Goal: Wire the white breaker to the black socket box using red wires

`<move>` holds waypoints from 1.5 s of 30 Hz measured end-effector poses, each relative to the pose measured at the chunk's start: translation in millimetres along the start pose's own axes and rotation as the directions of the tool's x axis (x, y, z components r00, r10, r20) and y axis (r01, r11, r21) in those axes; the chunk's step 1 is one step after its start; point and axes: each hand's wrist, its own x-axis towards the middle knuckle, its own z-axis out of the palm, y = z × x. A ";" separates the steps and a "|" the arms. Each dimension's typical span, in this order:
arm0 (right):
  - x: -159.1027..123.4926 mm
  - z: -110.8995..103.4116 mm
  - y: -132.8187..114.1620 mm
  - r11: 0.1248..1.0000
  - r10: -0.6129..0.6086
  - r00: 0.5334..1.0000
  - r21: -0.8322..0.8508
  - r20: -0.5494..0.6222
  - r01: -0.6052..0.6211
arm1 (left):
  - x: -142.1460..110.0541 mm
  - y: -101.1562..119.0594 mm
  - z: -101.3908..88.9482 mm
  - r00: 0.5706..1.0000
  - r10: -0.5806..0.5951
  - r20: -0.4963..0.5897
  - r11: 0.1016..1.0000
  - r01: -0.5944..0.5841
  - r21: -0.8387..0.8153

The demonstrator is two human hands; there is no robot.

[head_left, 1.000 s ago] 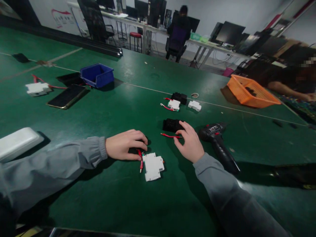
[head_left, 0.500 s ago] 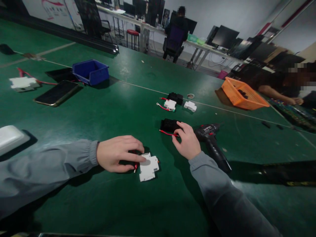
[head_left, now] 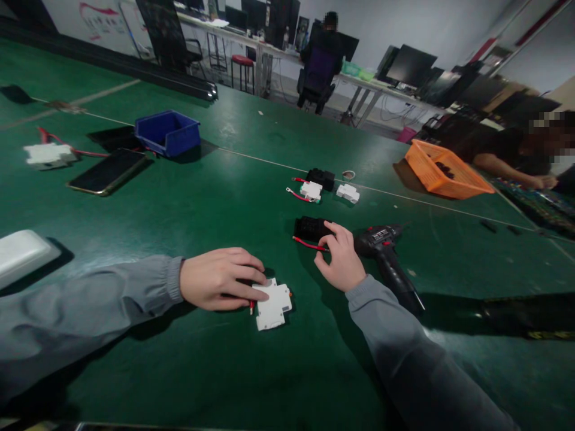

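White plastic catches the eye first: the cross-shaped module (head_left: pixel 273 305) lies flat on the green table (head_left: pixel 179 371), right in front of you. Your left hand (head_left: pixel 222 278) reaches over its near-left corner, the leading fingers extended onto the top face, not clenched. A short red lead (head_left: pixel 252 307) pokes out beneath that hand; whether your thumb pinches any of it is hidden.

Your right hand (head_left: pixel 341 257) is curled at the end of the loose red wire (head_left: pixel 309 244), thumb and forefinger drawn close together. Whether they grip the wire or only hover around its tip, you can't tell from here. Your fingertips also reach the edge of the black block (head_left: pixel 309 227), which lies just beyond the wire. Just to the right sits the power drill (head_left: pixel 390 263), apart from your fingers.

The step in hand looks like steadying or positioning the module on one side and handling the wire on the other. From this pose, picking up the wire would call for a firm pinch near its end, clear of the block, with light pressure from your left fingers so the module doesn't skid.

Farther off, a smaller white module (head_left: pixel 348 193) lies beside a white unit with red leads (head_left: pixel 311 191).
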 end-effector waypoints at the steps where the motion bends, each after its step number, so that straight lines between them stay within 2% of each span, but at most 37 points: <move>1: -0.1 0.2 -0.1 1.000 0.004 1.000 0.003 -0.001 -0.004 | 0.1 -0.4 0.2 1.000 0.004 0.008 1.000 -0.004 0.015; 4: 0.2 0.4 -0.7 1.000 0.015 1.000 0.005 0.000 -0.015 | -0.1 -1.3 1.6 1.000 0.014 0.013 0.999 -0.014 0.047; 9: 1.5 0.0 -1.2 1.000 0.027 1.000 0.005 -0.011 -0.027 | -1.6 -2.3 4.7 0.999 -0.001 -0.046 0.998 0.004 0.065; 14: 2.7 -1.4 -1.3 0.999 0.037 0.999 0.011 -0.030 -0.037 | -4.0 -7.0 6.0 0.994 -0.101 -0.051 0.989 0.106 0.100; 21: 3.5 -1.5 -0.7 0.999 0.047 0.997 -0.007 -0.054 -0.047 | -4.4 -10.4 10.0 0.959 -0.259 -0.115 0.960 0.269 0.078; 31: 0.7 -4.0 -6.3 0.990 -0.013 0.999 -0.143 -0.031 0.008 | -2.9 -12.5 7.5 0.952 -0.288 -0.106 0.956 0.292 0.020; 34: -0.9 -5.2 -8.2 0.985 -0.009 0.999 -0.173 -0.045 0.001 | -3.0 -12.0 7.6 0.937 -0.331 -0.113 0.942 0.335 0.014; 38: -5.5 -7.9 -26.7 0.991 -0.079 0.994 -0.115 -0.077 0.070 | -1.5 -11.8 8.7 0.899 -0.414 -0.142 0.906 0.422 0.025; 41: -9.2 -6.8 -53.8 0.990 -0.141 0.990 0.009 -0.026 0.141 | 0.6 -12.9 9.7 0.861 -0.473 -0.187 0.870 0.490 0.055; 45: -9.9 1.9 -81.1 0.989 -0.095 0.993 0.118 0.069 0.086 | 2.9 -14.3 11.9 0.831 -0.515 -0.212 0.841 0.538 0.067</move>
